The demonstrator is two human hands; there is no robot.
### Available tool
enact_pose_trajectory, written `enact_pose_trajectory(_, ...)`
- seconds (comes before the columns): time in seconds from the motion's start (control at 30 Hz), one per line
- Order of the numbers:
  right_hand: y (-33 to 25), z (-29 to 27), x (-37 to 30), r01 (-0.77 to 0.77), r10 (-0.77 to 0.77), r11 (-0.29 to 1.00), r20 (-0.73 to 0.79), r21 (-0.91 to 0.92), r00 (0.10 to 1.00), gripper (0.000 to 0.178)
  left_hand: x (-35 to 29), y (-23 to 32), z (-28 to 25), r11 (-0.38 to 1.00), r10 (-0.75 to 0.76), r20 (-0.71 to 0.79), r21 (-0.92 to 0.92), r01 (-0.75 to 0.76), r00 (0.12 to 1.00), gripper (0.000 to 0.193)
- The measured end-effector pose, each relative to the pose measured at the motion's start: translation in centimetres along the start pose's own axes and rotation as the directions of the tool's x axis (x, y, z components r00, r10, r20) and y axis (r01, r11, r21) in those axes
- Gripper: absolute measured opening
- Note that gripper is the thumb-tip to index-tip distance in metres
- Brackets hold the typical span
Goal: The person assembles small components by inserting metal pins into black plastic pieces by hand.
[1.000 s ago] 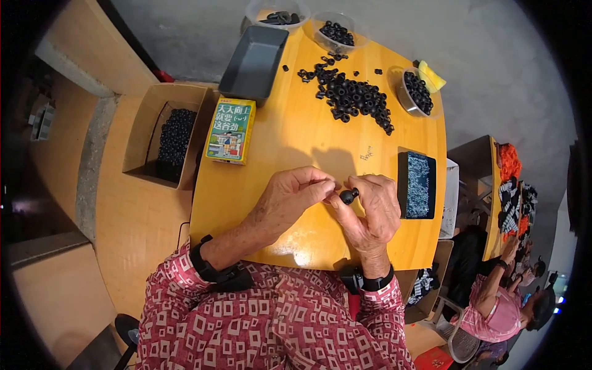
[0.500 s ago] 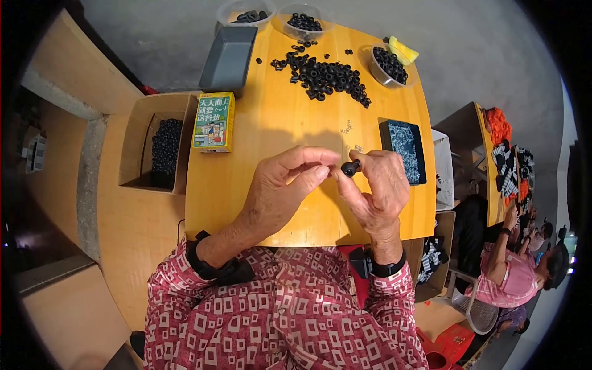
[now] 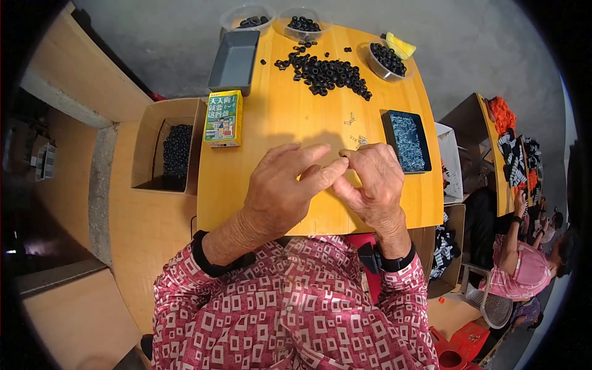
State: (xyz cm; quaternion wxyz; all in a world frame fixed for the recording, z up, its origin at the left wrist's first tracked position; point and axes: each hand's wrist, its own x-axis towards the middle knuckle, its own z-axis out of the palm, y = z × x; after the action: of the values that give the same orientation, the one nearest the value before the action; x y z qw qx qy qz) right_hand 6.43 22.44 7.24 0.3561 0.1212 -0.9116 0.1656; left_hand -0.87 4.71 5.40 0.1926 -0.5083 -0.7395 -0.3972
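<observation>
At the near middle of the table my two hands meet. My right hand (image 3: 375, 182) has its fingers bent inward, pinching a small black round part (image 3: 343, 157) of which only a dark sliver shows. My left hand (image 3: 285, 185) is open, its finger and thumb stretched apart; one fingertip presses against the part at the right fingertips. Beyond the hands lies a loose pile of small black round parts with holes (image 3: 333, 77). To the right of my right hand is a dark shallow tray (image 3: 424, 139) holding many tiny pale bits.
A green and yellow carton (image 3: 223, 120) and an empty grey tray (image 3: 217, 77) stand on the left. Bowls of black parts line the far edge, one beside a yellow piece (image 3: 401, 46). A cardboard box (image 3: 145, 148) with black parts stands left. A person (image 3: 521, 262) sits at right.
The black part, plainly visible before, is now mostly hidden behind fingertips. My left hand has moved right onto it. The view has shifted slightly.
</observation>
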Motion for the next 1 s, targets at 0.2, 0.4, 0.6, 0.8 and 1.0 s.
enact_pose_trajectory(0.2,0.3,0.6,-0.5,0.014,-0.015,0.999,0.019,0.05,1.0,0.032,-0.3,-0.7,-0.1,0.994,-0.043,-0.001,-0.099,0.042,0.999,0.03)
enact_pose_trajectory(0.4,0.9,0.7,-0.2,0.041,-0.04,0.995,-0.011,0.092,0.999,0.033,-0.2,-0.3,-0.1,0.594,-0.442,0.304,-0.606,0.529,0.844,0.018)
enact_pose_trajectory(0.6,1.2,1.6,-0.4,0.081,-0.082,0.989,-0.001,0.125,0.997,0.03,-1.1,-1.0,1.4,-0.03,-0.519,0.538,-0.788,0.615,0.665,0.032)
enact_pose_trajectory(0.8,1.6,1.8,-0.5,0.126,-0.142,0.974,0.078,0.19,0.987,0.03,-0.7,-0.7,0.8,-0.027,-0.556,0.591,-0.715,0.698,0.585,0.047)
enact_pose_trajectory(1.0,1.8,2.3,-0.9,0.095,-0.103,0.978,0.032,0.187,0.994,0.027,-0.8,-0.5,1.1,-0.084,-0.565,0.567,-0.763,0.641,0.6,0.057)
